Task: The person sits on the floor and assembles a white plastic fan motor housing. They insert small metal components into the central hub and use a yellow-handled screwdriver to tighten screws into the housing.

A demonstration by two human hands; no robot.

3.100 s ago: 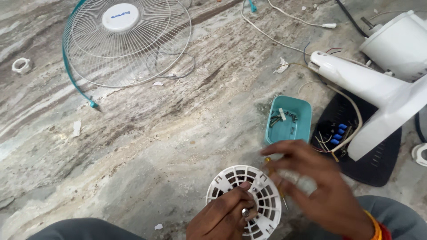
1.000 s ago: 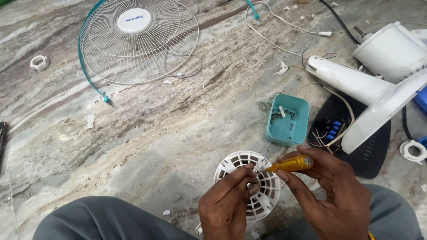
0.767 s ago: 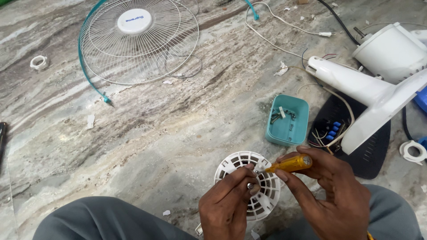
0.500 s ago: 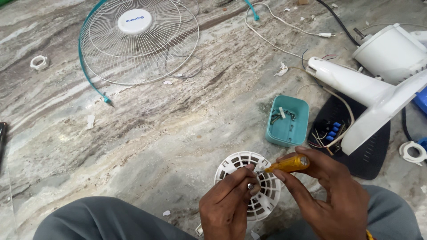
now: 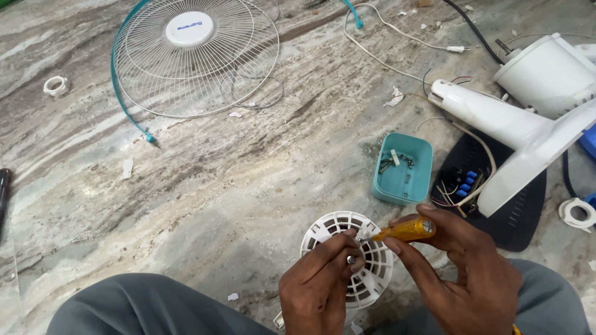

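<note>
My left hand [image 5: 320, 291] grips the rim of a round white slotted fan motor cover [image 5: 347, 257] held over my lap, with its fingertips pinched on something small at the cover's face. In my right hand [image 5: 462, 279] is a screwdriver with an amber-yellow handle [image 5: 406, 231]; its tip points left into the cover beside my left fingertips. Both hands sit at the bottom centre of the view, above my grey trouser legs.
A teal tray [image 5: 402, 169] with screws lies just beyond the hands. To the right are a white fan body and stand [image 5: 528, 118] on a black base with wires [image 5: 496, 198]. A white wire fan guard [image 5: 195, 56] lies far left on the marble floor.
Three seconds ago my right hand held the screwdriver low over the cover; it has since turned so the tip points into the cover. Over the last second both hands stayed almost still.
</note>
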